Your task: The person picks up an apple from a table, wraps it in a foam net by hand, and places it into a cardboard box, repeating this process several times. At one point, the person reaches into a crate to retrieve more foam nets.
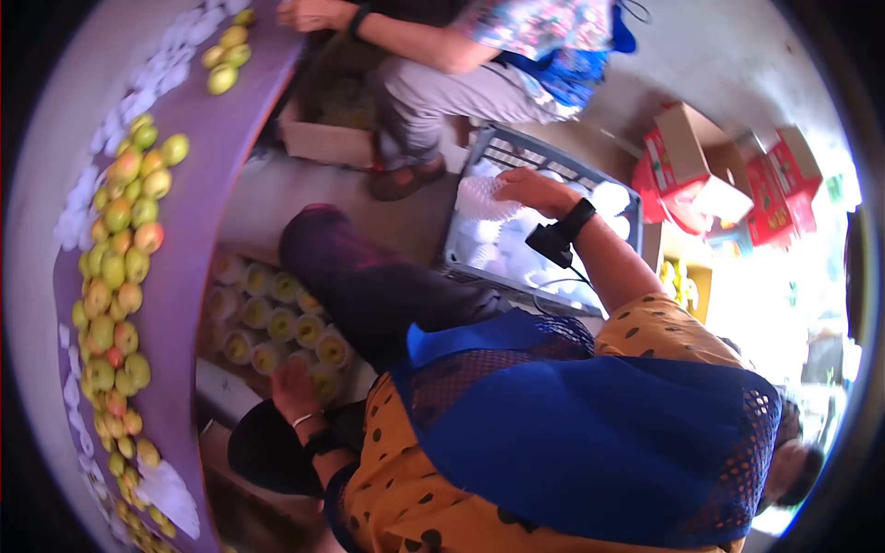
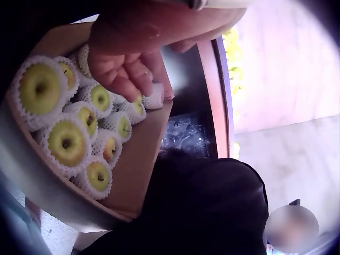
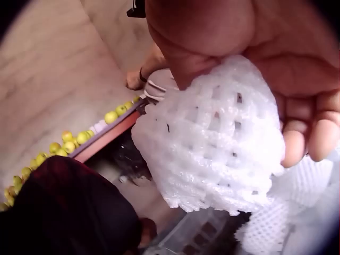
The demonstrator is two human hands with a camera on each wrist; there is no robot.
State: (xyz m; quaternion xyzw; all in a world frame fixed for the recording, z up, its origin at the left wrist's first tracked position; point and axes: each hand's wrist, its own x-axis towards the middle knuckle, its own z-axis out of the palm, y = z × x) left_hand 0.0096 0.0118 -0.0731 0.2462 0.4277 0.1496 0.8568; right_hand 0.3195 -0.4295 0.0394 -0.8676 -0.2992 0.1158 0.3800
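your right hand [image 3: 255, 69] pinches a foam net [image 3: 212, 138]; lift one only, while your left hand [image 2: 127, 64] rests relaxed on the boxed apples [image 2: 66, 141].

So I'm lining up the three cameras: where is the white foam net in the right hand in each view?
Head: foam net upper centre, over the grey crate.
Left wrist: not in it.
Right wrist: foam net fills the centre, pinched.
Shared landmark: the purple table edge with loose apples.
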